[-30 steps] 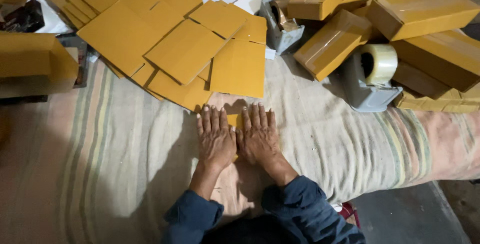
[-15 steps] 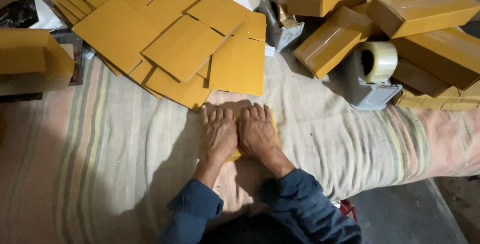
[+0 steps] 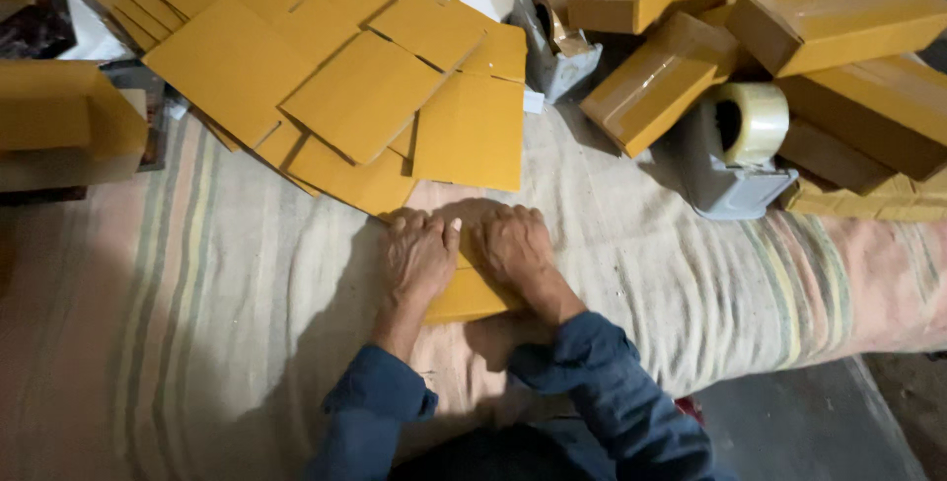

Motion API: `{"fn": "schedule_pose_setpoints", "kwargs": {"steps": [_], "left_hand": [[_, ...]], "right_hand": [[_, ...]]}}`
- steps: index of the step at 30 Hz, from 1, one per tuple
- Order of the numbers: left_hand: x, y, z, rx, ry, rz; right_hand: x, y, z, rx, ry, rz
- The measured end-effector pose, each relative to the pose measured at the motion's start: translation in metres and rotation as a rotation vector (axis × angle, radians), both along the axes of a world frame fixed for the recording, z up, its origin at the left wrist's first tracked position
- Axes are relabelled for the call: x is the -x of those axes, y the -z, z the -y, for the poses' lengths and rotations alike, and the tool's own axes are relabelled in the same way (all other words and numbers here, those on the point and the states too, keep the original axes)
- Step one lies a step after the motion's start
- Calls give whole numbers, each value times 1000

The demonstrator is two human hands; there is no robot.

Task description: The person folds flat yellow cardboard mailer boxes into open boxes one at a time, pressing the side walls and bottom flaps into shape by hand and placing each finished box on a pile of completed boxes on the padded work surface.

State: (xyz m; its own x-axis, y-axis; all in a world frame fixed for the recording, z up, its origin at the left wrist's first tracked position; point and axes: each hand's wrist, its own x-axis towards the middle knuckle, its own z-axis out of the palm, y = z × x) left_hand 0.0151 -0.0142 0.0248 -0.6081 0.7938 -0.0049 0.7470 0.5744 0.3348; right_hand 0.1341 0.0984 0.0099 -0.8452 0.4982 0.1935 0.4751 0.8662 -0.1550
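Nearest me, both sleeves are dark blue, and from them my left hand (image 3: 419,256) and right hand (image 3: 513,244) lie side by side, palms down on a small yellow cardboard piece (image 3: 472,296) on the striped cloth (image 3: 197,323). A second ago the fingers were stretched flat and spread; now I see them curled under at the knuckles and pressed together, bearing down along the far edge of the piece, thumbs meeting over its middle. I read that as the flat pressing having turned into a fold or crease being driven home. The piece sits dead centre, mostly hidden under the hands, only its near edge showing at 6 o'clock of them.

Farther out, at 11 o'clock, a loose heap of flat yellow cardboard blanks (image 3: 365,96) fans over the cloth. At 2 o'clock stands a grey tape dispenser (image 3: 730,146) with a clear roll, and beyond it, toward 1 o'clock, taped-up brown boxes (image 3: 838,17) are piled
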Motion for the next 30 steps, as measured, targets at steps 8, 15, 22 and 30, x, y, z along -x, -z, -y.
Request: {"fn": "schedule_pose_setpoints", "kwargs": {"steps": [8, 15, 22, 30], "left_hand": [[-19, 6, 15, -212, -95, -6], [-50, 12, 49, -52, -36, 150], [-48, 17, 91, -224, 251, -5], [-57, 12, 96, -98, 132, 88]], "right_hand": [[-36, -11, 32, 31, 200, -65], [-50, -23, 53, 43, 120, 124], [-63, -28, 47, -1, -45, 192], [-87, -21, 41, 132, -109, 89]]}}
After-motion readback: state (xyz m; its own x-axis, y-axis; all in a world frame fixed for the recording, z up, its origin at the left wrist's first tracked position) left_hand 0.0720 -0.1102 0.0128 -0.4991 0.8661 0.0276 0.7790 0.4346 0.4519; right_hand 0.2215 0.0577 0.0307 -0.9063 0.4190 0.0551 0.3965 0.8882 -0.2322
